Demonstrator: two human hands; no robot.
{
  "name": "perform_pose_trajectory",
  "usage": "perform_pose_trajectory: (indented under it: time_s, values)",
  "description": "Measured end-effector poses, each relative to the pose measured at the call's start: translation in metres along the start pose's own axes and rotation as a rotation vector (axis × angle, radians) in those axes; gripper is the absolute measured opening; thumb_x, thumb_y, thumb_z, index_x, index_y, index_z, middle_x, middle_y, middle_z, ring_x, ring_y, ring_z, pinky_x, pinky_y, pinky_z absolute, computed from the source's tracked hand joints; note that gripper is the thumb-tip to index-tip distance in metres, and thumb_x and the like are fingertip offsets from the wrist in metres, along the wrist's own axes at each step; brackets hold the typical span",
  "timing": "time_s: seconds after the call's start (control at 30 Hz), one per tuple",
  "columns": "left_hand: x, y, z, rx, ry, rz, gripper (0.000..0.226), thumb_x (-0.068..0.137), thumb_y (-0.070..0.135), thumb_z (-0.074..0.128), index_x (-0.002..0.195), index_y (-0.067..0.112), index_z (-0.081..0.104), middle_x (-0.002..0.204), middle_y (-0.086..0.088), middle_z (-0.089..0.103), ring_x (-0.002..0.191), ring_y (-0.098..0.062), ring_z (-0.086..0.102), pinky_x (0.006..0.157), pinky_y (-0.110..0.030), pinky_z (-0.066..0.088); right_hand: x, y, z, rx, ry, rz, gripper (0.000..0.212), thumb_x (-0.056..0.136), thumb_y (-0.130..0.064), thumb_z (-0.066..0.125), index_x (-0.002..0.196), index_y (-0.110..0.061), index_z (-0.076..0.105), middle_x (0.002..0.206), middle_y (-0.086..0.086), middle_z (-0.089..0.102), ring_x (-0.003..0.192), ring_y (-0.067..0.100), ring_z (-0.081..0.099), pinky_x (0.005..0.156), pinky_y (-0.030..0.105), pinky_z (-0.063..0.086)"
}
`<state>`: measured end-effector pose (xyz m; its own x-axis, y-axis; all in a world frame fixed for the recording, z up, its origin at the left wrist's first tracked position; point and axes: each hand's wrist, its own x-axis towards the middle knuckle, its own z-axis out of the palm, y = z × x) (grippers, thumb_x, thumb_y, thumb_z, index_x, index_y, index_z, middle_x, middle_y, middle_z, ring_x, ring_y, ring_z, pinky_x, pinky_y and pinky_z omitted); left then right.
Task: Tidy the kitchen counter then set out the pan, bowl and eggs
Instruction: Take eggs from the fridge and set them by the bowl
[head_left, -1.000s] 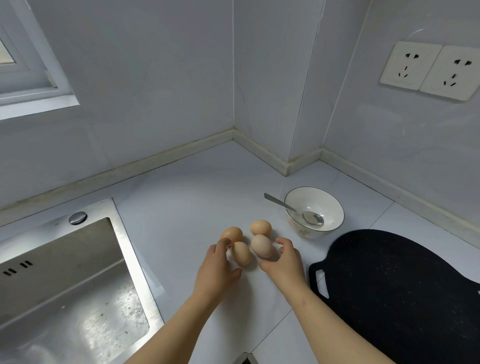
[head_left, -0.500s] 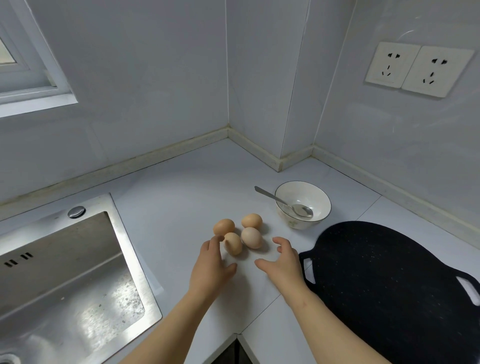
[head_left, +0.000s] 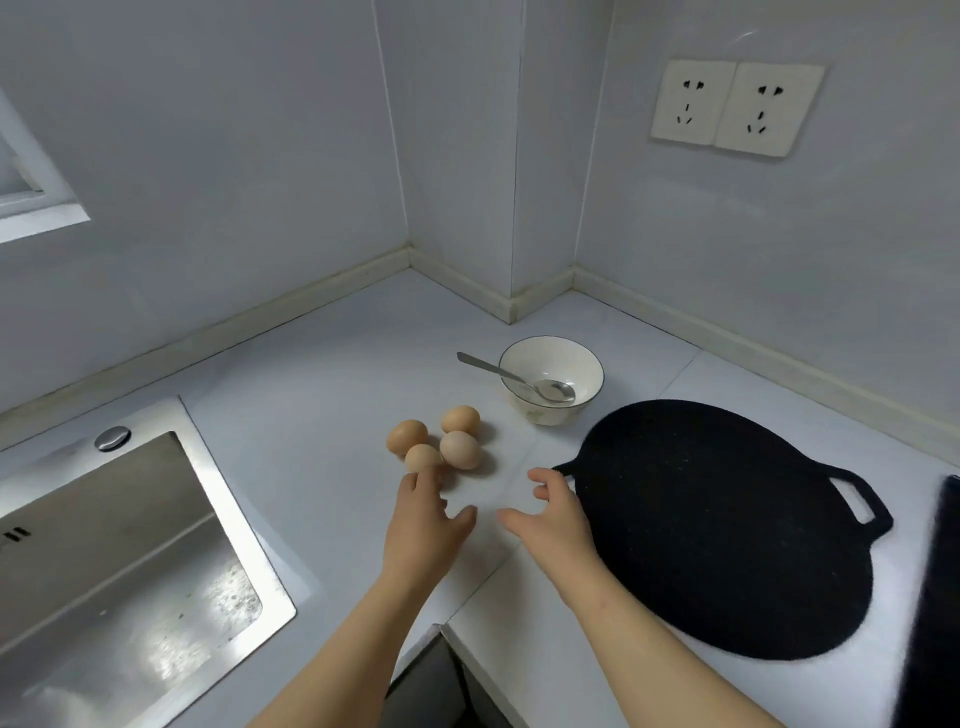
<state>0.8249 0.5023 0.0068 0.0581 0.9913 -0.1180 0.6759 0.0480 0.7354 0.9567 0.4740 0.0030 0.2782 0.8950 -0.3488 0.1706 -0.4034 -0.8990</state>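
Several brown eggs (head_left: 458, 449) lie in a cluster on the white counter (head_left: 322, 395). Behind them to the right stands a white bowl (head_left: 587, 364) with a metal spoon (head_left: 519, 378) resting in it. A flat black pan (head_left: 696, 525) with two loop handles lies on the counter at the right. My left hand (head_left: 423, 530) hovers just in front of the eggs with relaxed fingers, its fingertips close to the nearest egg. My right hand (head_left: 553, 525) is spread between the eggs and the pan's near handle and holds nothing.
A steel sink (head_left: 104, 561) is set into the counter at the left. The counter's front edge (head_left: 457, 618) makes an inside corner just below my forearms. Two wall sockets (head_left: 737, 106) sit high on the right wall. A dark object (head_left: 935, 597) shows at the right edge.
Both hands have let go of the eggs and drawn back toward me. The eggs stay in their cluster on the counter.
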Motion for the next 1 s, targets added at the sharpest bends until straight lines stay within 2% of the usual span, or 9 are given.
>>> perform_pose_trajectory:
  time_s: [0.1, 0.2, 0.3, 0.43, 0.53, 0.63, 0.8, 0.9, 1.0]
  values:
    - [-0.008, 0.014, 0.009, 0.0, -0.06, 0.099, 0.039, 0.085, 0.021, 0.061, 0.12, 0.014, 0.047, 0.115, 0.001, 0.046, 0.09, -0.013, 0.05, 0.073, -0.025, 0.038, -0.02, 0.001, -0.016, 0.044, 0.086, 0.009, 0.054, 0.084, -0.018, 0.066, 0.132, -0.022, 0.043, 0.125, -0.001, 0.045, 0.105, 0.01, 0.044, 0.078, 0.022, 0.038]
    - [-0.018, 0.029, 0.019, 0.032, -0.152, 0.203, 0.033, 0.088, 0.02, 0.058, 0.12, 0.015, 0.051, 0.115, -0.003, 0.051, 0.086, -0.012, 0.051, 0.071, -0.022, 0.038, -0.044, 0.005, -0.032, 0.137, 0.224, 0.038, 0.041, 0.086, -0.017, 0.064, 0.124, -0.022, 0.049, 0.112, -0.006, 0.05, 0.101, 0.011, 0.05, 0.066, 0.016, 0.04]
    - [-0.036, 0.047, 0.035, 0.043, -0.258, 0.319, 0.029, 0.09, 0.021, 0.056, 0.118, 0.018, 0.054, 0.111, -0.002, 0.056, 0.083, -0.01, 0.053, 0.062, -0.016, 0.038, -0.074, 0.015, -0.05, 0.199, 0.367, 0.053, 0.033, 0.087, -0.017, 0.062, 0.119, -0.021, 0.054, 0.11, -0.005, 0.056, 0.102, 0.011, 0.054, 0.077, 0.02, 0.043]
    - [-0.08, 0.079, 0.063, 0.027, -0.45, 0.468, 0.029, 0.09, 0.021, 0.055, 0.119, 0.018, 0.056, 0.105, 0.003, 0.055, 0.09, -0.009, 0.053, 0.075, -0.018, 0.039, -0.13, 0.038, -0.078, 0.274, 0.605, 0.075, 0.023, 0.088, -0.016, 0.06, 0.111, -0.021, 0.058, 0.101, -0.006, 0.059, 0.099, 0.011, 0.056, 0.082, 0.021, 0.044]
    - [-0.136, 0.104, 0.09, 0.034, -0.614, 0.593, 0.027, 0.091, 0.022, 0.055, 0.117, 0.02, 0.056, 0.104, 0.005, 0.055, 0.091, -0.008, 0.052, 0.07, -0.016, 0.038, -0.195, 0.065, -0.103, 0.338, 0.832, 0.093, 0.016, 0.087, -0.016, 0.06, 0.102, -0.022, 0.059, 0.094, -0.006, 0.06, 0.087, 0.008, 0.056, 0.072, 0.02, 0.044]
    - [-0.199, 0.126, 0.109, 0.034, -0.796, 0.684, 0.025, 0.092, 0.023, 0.054, 0.116, 0.02, 0.056, 0.108, 0.004, 0.057, 0.086, -0.007, 0.053, 0.067, -0.016, 0.04, -0.257, 0.093, -0.125, 0.415, 1.026, 0.117, 0.015, 0.087, -0.014, 0.06, 0.1, -0.021, 0.059, 0.094, -0.003, 0.061, 0.09, 0.014, 0.06, 0.08, 0.028, 0.05]
    - [-0.277, 0.147, 0.136, -0.017, -0.958, 0.775, 0.025, 0.091, 0.022, 0.056, 0.116, 0.019, 0.056, 0.104, 0.001, 0.062, 0.09, -0.01, 0.057, 0.079, -0.022, 0.046, -0.331, 0.119, -0.15, 0.506, 1.217, 0.145, 0.011, 0.087, -0.014, 0.059, 0.095, -0.022, 0.061, 0.094, -0.004, 0.063, 0.094, 0.016, 0.061, 0.082, 0.029, 0.049]
    - [-0.338, 0.162, 0.15, -0.038, -1.039, 0.801, 0.025, 0.092, 0.022, 0.055, 0.116, 0.02, 0.054, 0.094, 0.006, 0.06, 0.089, -0.01, 0.056, 0.076, -0.02, 0.043, -0.387, 0.14, -0.165, 0.515, 1.318, 0.174, 0.011, 0.087, -0.013, 0.057, 0.09, -0.022, 0.061, 0.088, -0.004, 0.063, 0.088, 0.017, 0.062, 0.083, 0.031, 0.05]
    - [-0.415, 0.175, 0.169, -0.063, -1.138, 0.824, 0.023, 0.091, 0.02, 0.053, 0.113, 0.019, 0.056, 0.082, 0.011, 0.056, 0.079, -0.006, 0.052, 0.07, -0.019, 0.041, -0.46, 0.168, -0.184, 0.547, 1.431, 0.193, 0.013, 0.088, -0.012, 0.054, 0.084, -0.022, 0.061, 0.087, -0.004, 0.062, 0.079, 0.013, 0.06, 0.074, 0.027, 0.049]
